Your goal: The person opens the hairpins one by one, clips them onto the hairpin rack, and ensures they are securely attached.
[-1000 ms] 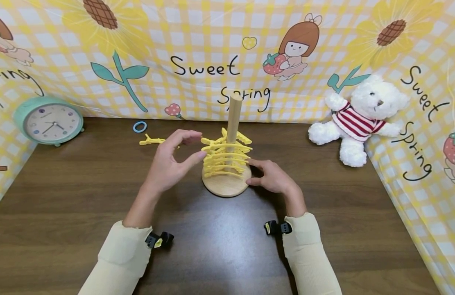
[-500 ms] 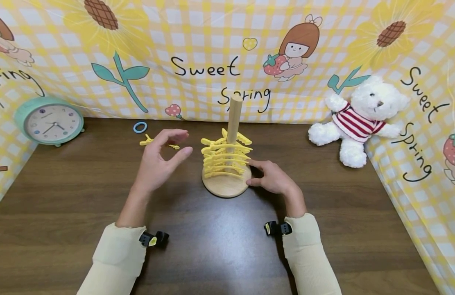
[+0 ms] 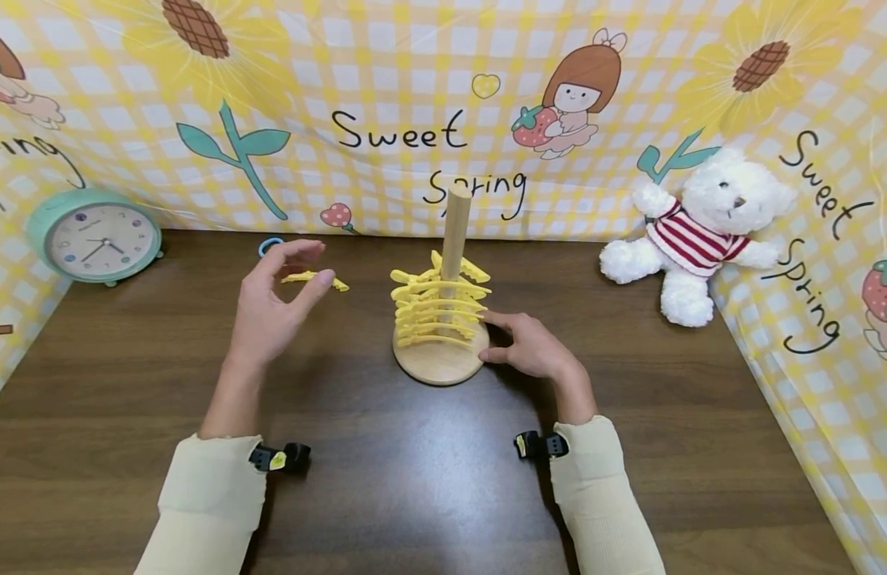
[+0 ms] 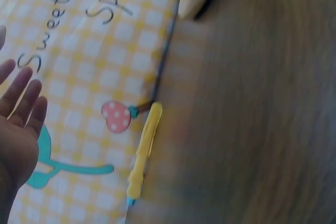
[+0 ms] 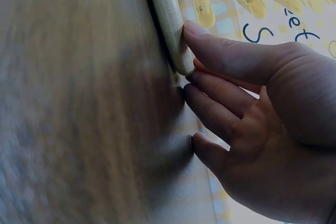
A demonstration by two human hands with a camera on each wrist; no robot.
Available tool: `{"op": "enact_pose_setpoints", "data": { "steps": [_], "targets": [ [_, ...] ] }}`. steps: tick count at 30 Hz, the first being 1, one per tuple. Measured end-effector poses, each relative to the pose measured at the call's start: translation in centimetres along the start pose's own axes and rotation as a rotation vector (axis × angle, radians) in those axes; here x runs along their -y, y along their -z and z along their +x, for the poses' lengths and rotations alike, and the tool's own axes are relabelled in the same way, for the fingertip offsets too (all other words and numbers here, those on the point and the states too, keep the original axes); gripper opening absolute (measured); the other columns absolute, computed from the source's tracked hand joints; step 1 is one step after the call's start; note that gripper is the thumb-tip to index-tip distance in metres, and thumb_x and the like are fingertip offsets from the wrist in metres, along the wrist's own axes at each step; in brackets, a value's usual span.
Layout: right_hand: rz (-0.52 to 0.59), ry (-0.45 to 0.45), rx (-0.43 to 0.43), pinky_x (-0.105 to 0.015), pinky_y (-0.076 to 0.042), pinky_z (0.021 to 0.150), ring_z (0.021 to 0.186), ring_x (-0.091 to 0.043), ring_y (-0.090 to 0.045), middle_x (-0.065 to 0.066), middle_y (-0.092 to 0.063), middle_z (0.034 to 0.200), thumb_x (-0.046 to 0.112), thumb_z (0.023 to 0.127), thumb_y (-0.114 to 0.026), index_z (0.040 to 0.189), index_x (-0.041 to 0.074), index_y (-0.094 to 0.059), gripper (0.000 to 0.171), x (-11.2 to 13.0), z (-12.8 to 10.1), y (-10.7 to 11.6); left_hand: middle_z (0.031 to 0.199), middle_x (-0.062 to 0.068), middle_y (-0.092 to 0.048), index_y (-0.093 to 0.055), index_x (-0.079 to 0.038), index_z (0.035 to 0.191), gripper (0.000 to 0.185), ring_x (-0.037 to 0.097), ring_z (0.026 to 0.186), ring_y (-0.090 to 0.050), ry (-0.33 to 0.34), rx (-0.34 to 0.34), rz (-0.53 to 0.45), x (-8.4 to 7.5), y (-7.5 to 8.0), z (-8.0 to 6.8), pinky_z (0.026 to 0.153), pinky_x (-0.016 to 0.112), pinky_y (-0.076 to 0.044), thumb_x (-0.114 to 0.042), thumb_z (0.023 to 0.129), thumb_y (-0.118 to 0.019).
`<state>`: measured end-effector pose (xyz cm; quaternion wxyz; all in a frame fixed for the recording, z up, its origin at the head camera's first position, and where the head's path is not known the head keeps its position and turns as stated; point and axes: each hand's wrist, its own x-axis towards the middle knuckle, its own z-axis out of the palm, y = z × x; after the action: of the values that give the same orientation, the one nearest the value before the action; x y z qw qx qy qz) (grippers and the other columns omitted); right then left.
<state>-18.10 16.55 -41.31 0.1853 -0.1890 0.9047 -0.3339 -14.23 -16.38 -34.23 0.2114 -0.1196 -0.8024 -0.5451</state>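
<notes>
Done: clips [image 3: 440, 307] stacked on peg [image 3: 454, 228], centre of head frame, above the base [image 3: 438, 363].
Left: one loose clip [image 3: 315, 279] lying on table [image 3: 414, 479], upper left of centre, not yet on peg.
Left hand [image 3: 271, 307]: empty, fingers loosely spread, raised just beside the loose clip; contact not discernible.
Right hand [image 3: 532, 347]: fingers straight, pressed against base rim, nothing grasped.
Loose clip axis: flat, long axis roughly left-right in head frame; pointing end too small to tell.
Peg axis: upright.

clips [image 3: 439, 307]: yellow | clock [image 3: 94, 237]: mint | bear [image 3: 702, 231]: white, red-striped shirt | table [image 3: 414, 479]: dark brown
</notes>
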Motion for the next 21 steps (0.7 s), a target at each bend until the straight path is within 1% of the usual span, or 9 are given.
{"op": "enact_pose_setpoints", "data": {
  "steps": [4, 5, 6, 8, 11, 14, 17, 19, 21],
  "targets": [
    [-0.004, 0.0, 0.003, -0.043, -0.035, 0.108, 0.133, -0.023, -0.04, -0.007, -0.046, 0.142, 0.027, 0.084, -0.07, 0.14, 0.016, -0.044, 0.063, 0.0, 0.0, 0.0, 0.114, -0.005, -0.062, -0.058, 0.002, 0.119, 0.037, 0.003, 0.106, -0.053, 0.033, -0.052, 0.026, 0.5, 1.1, 0.3, 0.095, 0.018, -0.04, -0.01, 0.085, -0.067],
    [-0.004, 0.001, 0.002, -0.043, -0.035, 0.108, 0.133, -0.023, -0.04, -0.007, -0.046, 0.142, 0.027, 0.084, -0.07, 0.14, 0.016, -0.044, 0.063, 0.0, 0.0, 0.0, 0.114, -0.005, -0.062, -0.058, 0.001, 0.12, 0.037, 0.002, 0.107, -0.053, 0.041, -0.065, 0.036, 0.7, 1.4, 0.4, 0.096, 0.02, -0.039, -0.01, 0.086, -0.067],
    [-0.003, 0.002, 0.001, -0.043, -0.035, 0.108, 0.133, -0.023, -0.04, -0.007, -0.046, 0.142, 0.026, 0.084, -0.07, 0.14, 0.016, -0.044, 0.063, 0.0, 0.0, 0.1, 0.114, -0.008, -0.062, -0.058, 0.0, 0.12, 0.038, 0.001, 0.107, -0.052, 0.046, -0.076, 0.046, 1.0, 1.6, 0.4, 0.098, 0.021, -0.039, -0.011, 0.085, -0.067],
    [-0.003, -0.001, -0.002, -0.043, -0.035, 0.108, 0.133, -0.023, -0.04, -0.007, -0.046, 0.142, 0.026, 0.084, -0.07, 0.14, 0.015, -0.044, 0.063, 0.1, 0.0, 0.2, 0.115, -0.005, -0.062, -0.059, -0.004, 0.121, 0.038, 0.0, 0.108, -0.051, 0.059, -0.09, 0.078, 1.8, 2.1, 0.6, 0.099, 0.023, -0.038, -0.013, 0.085, -0.068],
    [-0.003, -0.005, -0.001, -0.043, -0.035, 0.108, 0.133, -0.024, -0.04, -0.007, -0.046, 0.142, 0.027, 0.084, -0.07, 0.14, 0.015, -0.044, 0.063, 0.2, 0.0, 0.2, 0.119, -0.001, -0.061, -0.06, -0.014, 0.123, 0.04, 0.0, 0.11, -0.05, 0.084, -0.096, 0.145, 3.6, 2.8, 0.7, 0.099, 0.021, -0.035, -0.019, 0.085, -0.069],
    [-0.003, -0.009, 0.004, -0.043, -0.035, 0.108, 0.133, -0.023, -0.039, -0.007, -0.046, 0.143, 0.027, 0.084, -0.07, 0.14, 0.015, -0.044, 0.063, 0.2, -0.1, 0.2, 0.126, -0.002, -0.06, -0.058, -0.027, 0.126, 0.043, 0.004, 0.117, -0.049, 0.128, -0.082, 0.229, 5.1, 3.6, 0.8, 0.102, 0.024, -0.035, -0.028, 0.085, -0.069],
    [0.003, -0.006, 0.005, -0.042, -0.035, 0.108, 0.133, -0.023, -0.039, -0.007, -0.046, 0.143, 0.026, 0.084, -0.07, 0.14, 0.015, -0.044, 0.063, 0.2, -0.1, 0.2, 0.135, -0.003, -0.055, -0.053, -0.038, 0.13, 0.046, 0.011, 0.127, -0.045, 0.179, -0.047, 0.283, 6.1, 4.3, 0.8, 0.107, 0.034, -0.033, -0.036, 0.086, -0.067],
    [0.006, -0.007, 0.003, -0.042, -0.035, 0.108, 0.133, -0.023, -0.039, -0.007, -0.046, 0.143, 0.026, 0.084, -0.071, 0.14, 0.015, -0.044, 0.063, 0.1, -0.1, 0.1, 0.139, -0.004, -0.051, -0.048, -0.043, 0.131, 0.048, 0.015, 0.132, -0.042, 0.206, -0.018, 0.302, 6.6, 4.8, 0.9, 0.109, 0.042, -0.032, -0.039, 0.086, -0.065],
    [0.008, -0.008, 0.002, -0.042, -0.035, 0.108, 0.133, -0.023, -0.039, -0.006, -0.046, 0.143, 0.026, 0.084, -0.071, 0.14, 0.015, -0.044, 0.063, 0.1, -0.1, 0.1, 0.143, -0.005, -0.046, -0.045, -0.045, 0.134, 0.051, 0.016, 0.135, -0.038, 0.231, 0.013, 0.326, 7.0, 5.2, 1.0, 0.11, 0.048, -0.03, -0.042, 0.087, -0.063]
  ]
}}
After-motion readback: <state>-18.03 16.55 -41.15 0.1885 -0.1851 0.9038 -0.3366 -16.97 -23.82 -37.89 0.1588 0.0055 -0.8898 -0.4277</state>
